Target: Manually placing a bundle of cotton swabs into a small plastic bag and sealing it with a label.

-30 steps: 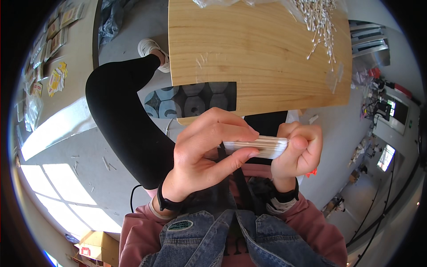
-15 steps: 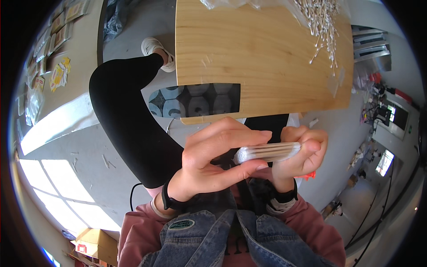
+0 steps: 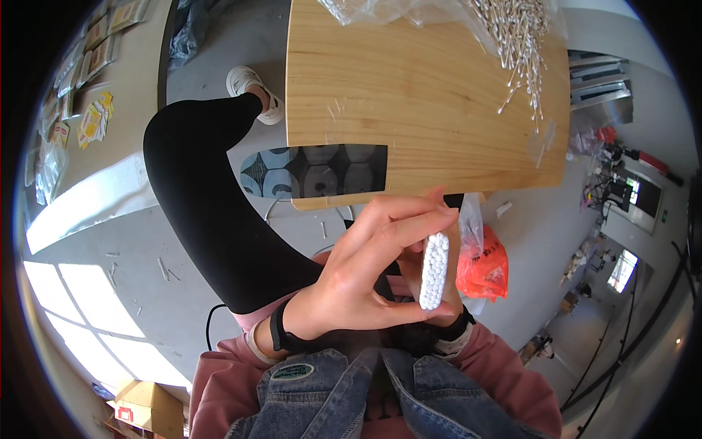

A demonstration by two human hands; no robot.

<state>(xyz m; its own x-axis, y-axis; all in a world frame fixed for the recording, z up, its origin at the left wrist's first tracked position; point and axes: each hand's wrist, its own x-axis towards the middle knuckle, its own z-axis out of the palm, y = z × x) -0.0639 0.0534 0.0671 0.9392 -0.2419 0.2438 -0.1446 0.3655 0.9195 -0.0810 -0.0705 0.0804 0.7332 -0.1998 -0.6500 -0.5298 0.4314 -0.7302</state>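
Note:
A small flat pack of cotton swabs (image 3: 434,272) stands on edge between my hands, its white cotton tips facing up at me. My left hand (image 3: 358,267) is closed on it, fingers across the upper end and thumb under the lower end. Directly behind the pack is my right hand (image 3: 450,282), largely hidden by the pack and the left fingers. It appears to grip the pack's far end. Beyond my hands, on the wooden table (image 3: 409,88), a heap of loose cotton swabs (image 3: 516,44) spills from clear plastic (image 3: 387,9).
A red plastic bag (image 3: 484,267) hangs below the table's near edge, right of my hands. A patterned dark mat (image 3: 322,172) lies at the table's near left edge. Packets (image 3: 95,55) and yellow cards (image 3: 93,121) rest on a left-hand surface. Stray swabs (image 3: 164,269) dot the floor.
The pack has turned from lying sideways, sticks showing, to having its cotton tips face me. My right hand has moved behind it, and the red bag has come into fuller view.

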